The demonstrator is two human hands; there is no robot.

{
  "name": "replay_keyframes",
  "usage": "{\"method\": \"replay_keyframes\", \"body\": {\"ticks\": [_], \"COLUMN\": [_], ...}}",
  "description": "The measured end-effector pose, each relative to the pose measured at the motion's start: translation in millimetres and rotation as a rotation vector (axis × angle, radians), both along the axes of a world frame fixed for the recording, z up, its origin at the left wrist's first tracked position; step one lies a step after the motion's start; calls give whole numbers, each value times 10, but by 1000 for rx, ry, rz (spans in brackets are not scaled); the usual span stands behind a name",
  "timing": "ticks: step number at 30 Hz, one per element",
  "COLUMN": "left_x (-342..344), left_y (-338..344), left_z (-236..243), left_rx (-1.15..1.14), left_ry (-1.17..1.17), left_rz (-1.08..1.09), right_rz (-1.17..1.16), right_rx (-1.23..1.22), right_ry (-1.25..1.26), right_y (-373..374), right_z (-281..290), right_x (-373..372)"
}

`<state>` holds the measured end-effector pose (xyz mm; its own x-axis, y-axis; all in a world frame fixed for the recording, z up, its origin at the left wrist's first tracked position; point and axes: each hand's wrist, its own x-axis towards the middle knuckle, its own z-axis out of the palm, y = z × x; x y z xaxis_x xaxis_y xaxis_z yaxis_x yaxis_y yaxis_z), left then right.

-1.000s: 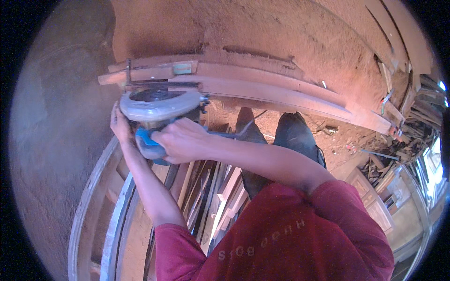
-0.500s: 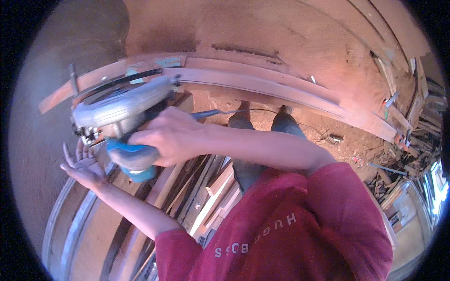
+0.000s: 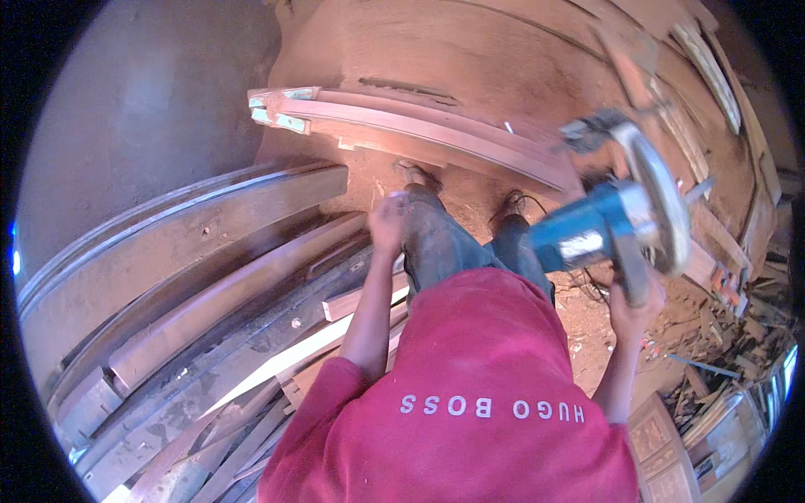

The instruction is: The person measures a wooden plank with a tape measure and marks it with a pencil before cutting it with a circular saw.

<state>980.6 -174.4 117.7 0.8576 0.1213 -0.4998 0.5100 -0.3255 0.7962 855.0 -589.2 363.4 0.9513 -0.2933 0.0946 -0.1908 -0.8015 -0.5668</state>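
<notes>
My right hand (image 3: 635, 308) is closed round the rear handle of a blue circular saw (image 3: 587, 228) with a silver blade guard. The saw hangs in the air at the right, over the ground, its edges smeared by motion. My left hand (image 3: 387, 223) is raised beside my left knee, apart from the saw; its fingers are too blurred to tell whether they are curled or stretched. Beyond my feet, long reddish boards (image 3: 436, 130) lie across the ground, with pale green paint at their left end.
Long beams and planks (image 3: 243, 210) are stacked at the left. A heap of wood scraps (image 3: 746, 335) lies at the far right. A carved wooden panel (image 3: 658, 453) is at the lower right. A dark cord (image 3: 587, 289) runs on the dusty ground near my right foot.
The saw has swung from the far left to the right in my right hand. My left hand, spread out at the left before, has come in beside my knee. My view has shifted.
</notes>
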Motion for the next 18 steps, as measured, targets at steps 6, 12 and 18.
{"method": "replay_keyframes", "body": {"ticks": [6,12,18], "left_x": [-12,481,423], "left_y": [-1562,-2727,-3170], "left_z": [234,-72,-268], "left_rx": [294,609,685], "left_ry": [-320,-650,-594], "left_rz": [-750,-1147,-1390], "right_rz": [-725,-1076,-1321], "right_rx": [70,198,229], "right_ry": [-38,-187,-53], "right_y": [-459,-651,-314], "right_z": [23,-779,-1489], "right_x": [-1752,-2605,-3469]}}
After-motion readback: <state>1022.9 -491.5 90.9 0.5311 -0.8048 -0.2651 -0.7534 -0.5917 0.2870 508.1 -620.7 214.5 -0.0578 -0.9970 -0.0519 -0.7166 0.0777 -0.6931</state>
